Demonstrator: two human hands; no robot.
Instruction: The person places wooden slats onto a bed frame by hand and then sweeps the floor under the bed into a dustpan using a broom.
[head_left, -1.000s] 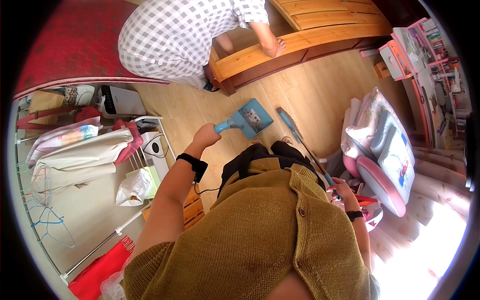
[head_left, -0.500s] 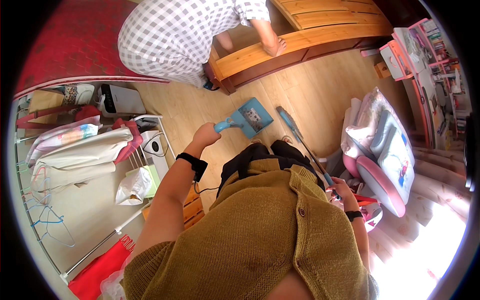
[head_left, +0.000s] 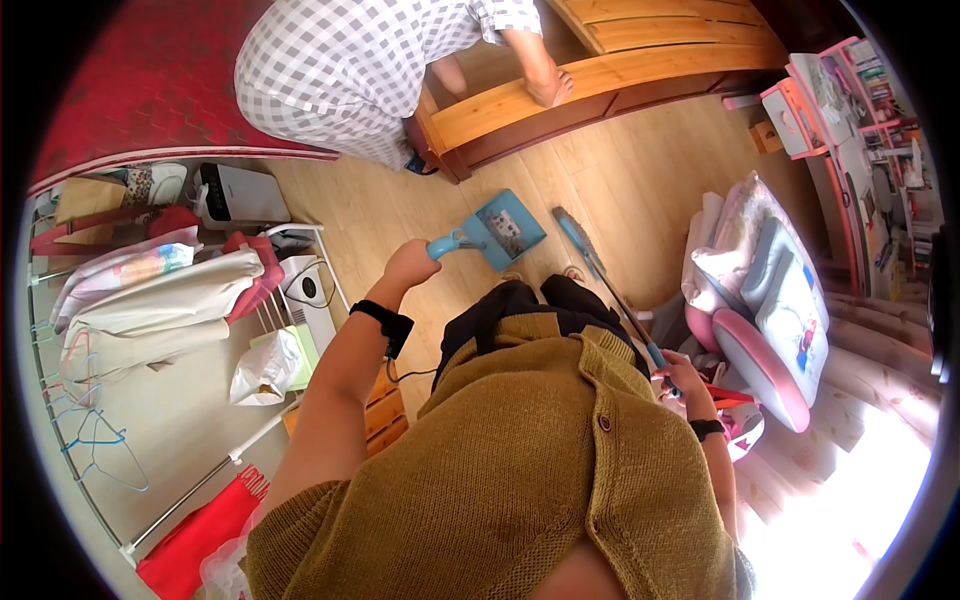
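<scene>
My left hand (head_left: 412,268) is closed round the handle of a blue dustpan (head_left: 518,210), held out in front of my legs. Grey debris lies inside the pan. On the right, my right hand (head_left: 682,374) grips the upper end of a long-handled broom (head_left: 622,308). The broom's blue and grey bristled head points away from me, to the right of the dustpan and apart from it. Whether the dustpan touches the floor, I cannot tell.
Ahead, a person in a checked garment (head_left: 330,75) bends with one hand on a wooden bed frame (head_left: 600,85). A clothes rack (head_left: 190,500) stands at left. Bedding (head_left: 740,250) is piled on a pink chair (head_left: 752,365) at right, before a desk (head_left: 850,200).
The dustpan and my left hand have shifted very slightly up and left in the picture. Both hands keep their hold, and the broom has hardly moved.
</scene>
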